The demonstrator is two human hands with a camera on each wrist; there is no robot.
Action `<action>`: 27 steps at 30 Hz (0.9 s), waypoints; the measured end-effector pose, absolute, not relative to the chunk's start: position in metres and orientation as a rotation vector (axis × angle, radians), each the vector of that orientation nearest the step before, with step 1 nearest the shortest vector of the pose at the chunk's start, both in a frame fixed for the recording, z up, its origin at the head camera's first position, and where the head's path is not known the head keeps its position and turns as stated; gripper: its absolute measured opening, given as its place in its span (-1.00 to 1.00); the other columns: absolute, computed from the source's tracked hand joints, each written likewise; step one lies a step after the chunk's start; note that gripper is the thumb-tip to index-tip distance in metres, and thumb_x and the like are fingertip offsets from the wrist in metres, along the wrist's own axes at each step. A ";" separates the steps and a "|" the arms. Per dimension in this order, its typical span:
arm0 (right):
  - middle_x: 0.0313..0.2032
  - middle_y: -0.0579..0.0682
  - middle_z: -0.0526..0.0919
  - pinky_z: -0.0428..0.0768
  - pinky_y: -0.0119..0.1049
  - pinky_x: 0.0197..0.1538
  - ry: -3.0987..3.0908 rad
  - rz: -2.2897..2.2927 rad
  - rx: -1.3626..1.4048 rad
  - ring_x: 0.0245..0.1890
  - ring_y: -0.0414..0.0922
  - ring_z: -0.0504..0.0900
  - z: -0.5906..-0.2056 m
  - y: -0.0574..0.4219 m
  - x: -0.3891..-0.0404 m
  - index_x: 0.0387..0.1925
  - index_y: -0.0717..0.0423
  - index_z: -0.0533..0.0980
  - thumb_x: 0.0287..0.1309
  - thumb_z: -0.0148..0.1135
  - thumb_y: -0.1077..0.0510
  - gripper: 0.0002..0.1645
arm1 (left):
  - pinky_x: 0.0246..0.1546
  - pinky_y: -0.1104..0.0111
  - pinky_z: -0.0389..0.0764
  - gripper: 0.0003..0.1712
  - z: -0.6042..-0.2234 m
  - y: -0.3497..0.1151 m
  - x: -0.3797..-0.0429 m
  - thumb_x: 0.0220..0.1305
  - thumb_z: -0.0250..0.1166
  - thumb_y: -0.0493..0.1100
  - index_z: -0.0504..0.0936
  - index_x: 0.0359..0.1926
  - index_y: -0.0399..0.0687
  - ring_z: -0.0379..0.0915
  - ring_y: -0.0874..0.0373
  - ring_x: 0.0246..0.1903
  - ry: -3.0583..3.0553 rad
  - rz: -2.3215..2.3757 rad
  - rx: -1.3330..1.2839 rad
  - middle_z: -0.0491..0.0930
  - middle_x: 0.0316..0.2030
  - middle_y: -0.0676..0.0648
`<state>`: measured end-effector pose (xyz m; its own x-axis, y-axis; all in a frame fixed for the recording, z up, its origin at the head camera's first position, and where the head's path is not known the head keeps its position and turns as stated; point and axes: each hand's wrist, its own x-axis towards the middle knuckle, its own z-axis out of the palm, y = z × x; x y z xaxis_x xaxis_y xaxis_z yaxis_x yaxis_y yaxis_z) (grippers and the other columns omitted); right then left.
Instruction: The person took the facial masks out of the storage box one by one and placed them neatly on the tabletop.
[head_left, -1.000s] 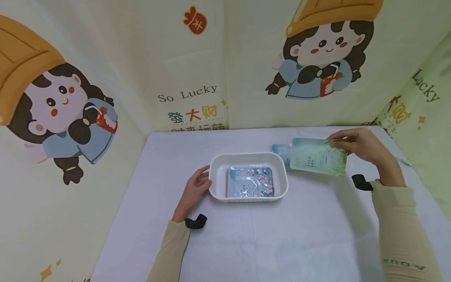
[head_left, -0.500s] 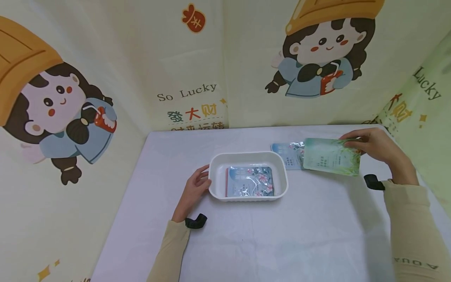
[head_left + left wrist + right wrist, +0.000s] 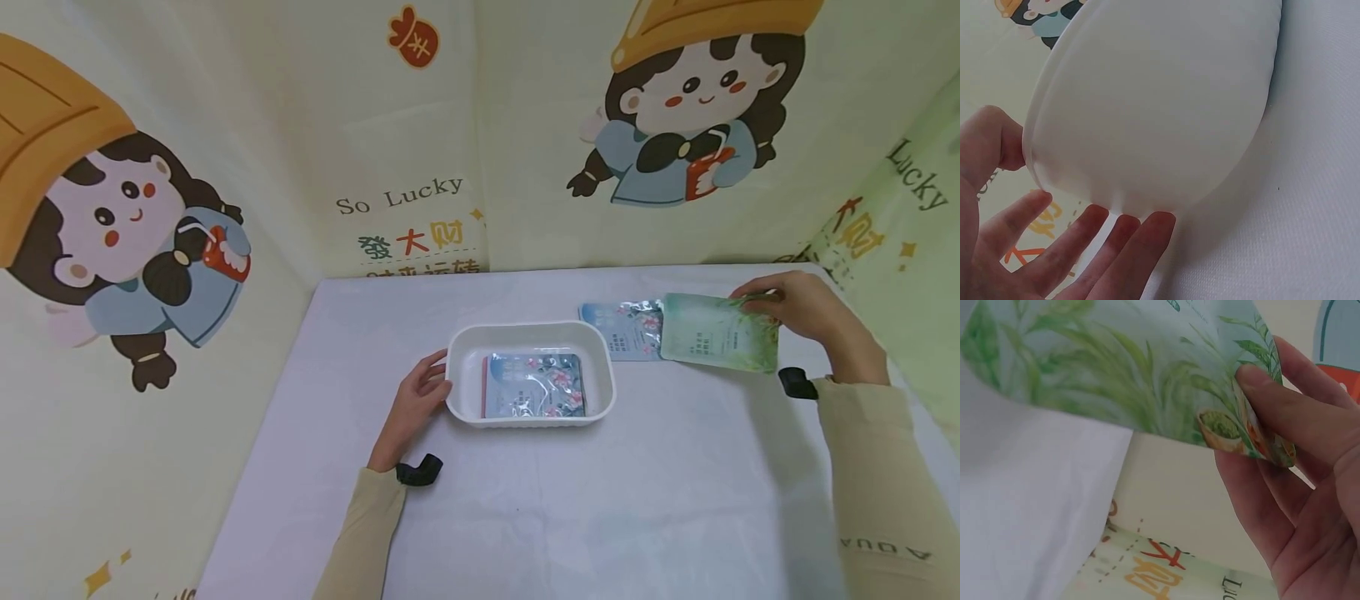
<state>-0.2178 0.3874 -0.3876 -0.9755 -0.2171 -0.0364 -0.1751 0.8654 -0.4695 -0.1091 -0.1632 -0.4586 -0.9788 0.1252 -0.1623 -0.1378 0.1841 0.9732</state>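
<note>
A white plastic tray [image 3: 464,367] stands on the table, and inside it lies a glossy blue sheet mask packet [image 3: 534,385] with pink flowers. A reddish edge shows from beneath that packet. My left hand [image 3: 417,400] holds the tray's left end; in the left wrist view the thumb is at the rim and the fingertips meet the outer wall [image 3: 1147,112]. Higher at the right, my right hand [image 3: 813,312] pinches the corner of a green sheet mask packet [image 3: 716,333]. Leaves and a small bowl are printed on this packet [image 3: 1116,369].
Another blue flowered packet [image 3: 621,332] lies on the table behind the tray's right corner, its right end overlapped by the green packet in the head view. A white cloth [image 3: 570,508] covers the table. Printed cartoon curtains [image 3: 525,167] hang behind and at both sides.
My right hand has moved right with the green packet, so more of the blue packet behind it shows. My left hand and the tray have stayed put.
</note>
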 end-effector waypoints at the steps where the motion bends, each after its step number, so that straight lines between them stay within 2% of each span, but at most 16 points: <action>1: -0.06 0.36 0.65 0.46 -0.29 -0.37 2.951 -0.700 -0.305 -0.35 -0.06 0.51 -0.389 0.388 -0.220 -0.07 0.25 0.68 0.24 0.27 0.32 -0.76 | 0.12 0.15 0.59 -0.37 -0.459 -0.163 -0.110 0.41 0.20 -0.21 0.29 0.45 0.07 0.48 -0.09 0.23 2.257 1.879 -0.016 0.43 0.31 -0.22; 5: 0.04 0.44 0.57 0.51 0.03 -0.11 2.940 -0.634 -0.271 -0.09 0.20 0.52 -0.392 0.387 -0.225 -0.03 0.27 0.65 0.30 0.20 0.31 -0.75 | 0.11 0.14 0.59 -0.38 -0.465 -0.164 -0.113 0.41 0.21 -0.21 0.31 0.44 0.10 0.49 -0.08 0.22 2.270 1.859 -0.042 0.45 0.30 -0.20; 9: 0.07 0.46 0.53 0.40 0.27 0.04 2.933 -0.612 -0.217 0.00 0.29 0.46 -0.397 0.387 -0.229 0.02 0.27 0.62 0.34 0.16 0.29 -0.73 | 0.10 0.14 0.60 -0.37 -0.481 -0.167 -0.119 0.42 0.20 -0.19 0.29 0.45 0.16 0.48 -0.06 0.23 2.260 1.863 -0.056 0.44 0.31 -0.17; 16: 0.08 0.46 0.51 0.37 0.32 0.04 2.957 -0.562 -0.202 0.04 0.35 0.43 -0.415 0.390 -0.237 0.04 0.26 0.58 0.34 0.14 0.28 -0.71 | 0.12 0.12 0.58 -0.39 -0.491 -0.169 -0.120 0.38 0.27 -0.07 0.35 0.39 0.30 0.48 -0.02 0.22 2.259 1.896 -0.052 0.47 0.29 -0.09; 21: 0.08 0.48 0.50 0.34 0.36 0.06 2.974 -0.554 -0.181 0.08 0.39 0.41 -0.433 0.393 -0.242 0.03 0.30 0.58 0.31 0.14 0.33 -0.71 | 0.11 0.12 0.59 -0.42 -0.491 -0.169 -0.119 0.36 0.28 -0.07 0.39 0.36 0.36 0.50 0.01 0.20 2.270 1.906 -0.048 0.50 0.25 -0.06; 27: 0.07 0.51 0.50 0.33 0.38 0.08 3.026 -0.580 -0.162 0.07 0.40 0.40 -0.451 0.397 -0.248 0.00 0.35 0.59 0.27 0.17 0.40 -0.72 | 0.10 0.13 0.60 -0.41 -0.494 -0.169 -0.120 0.37 0.27 -0.06 0.38 0.37 0.36 0.51 0.01 0.20 2.303 1.897 -0.042 0.51 0.25 -0.04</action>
